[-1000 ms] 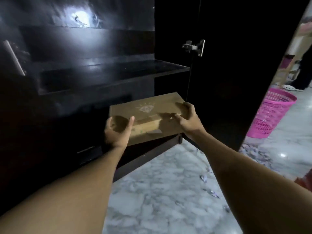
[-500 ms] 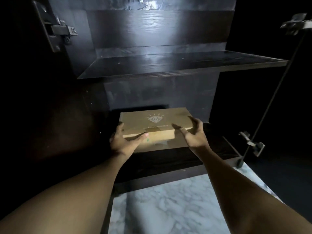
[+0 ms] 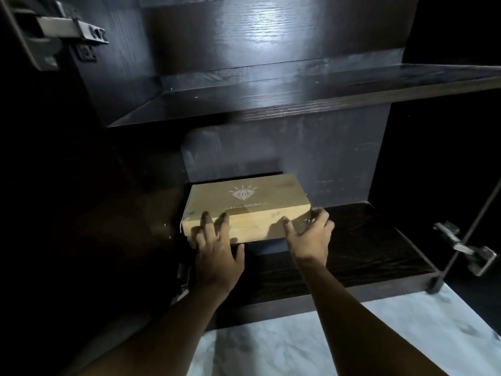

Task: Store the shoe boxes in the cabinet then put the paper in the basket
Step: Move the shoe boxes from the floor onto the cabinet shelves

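Box low in cabinet: L hand presses front, fingers straight; R hand grip curls round corner. Looks stiff, light cardboard; best held at ends.

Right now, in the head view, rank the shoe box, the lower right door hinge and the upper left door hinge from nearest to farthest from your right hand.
1. shoe box: touched by the right hand, which grips its right corner, low in the middle.
2. lower right hinge: off to the right, at about hand height.
3. upper left hinge: far up in the top left corner.
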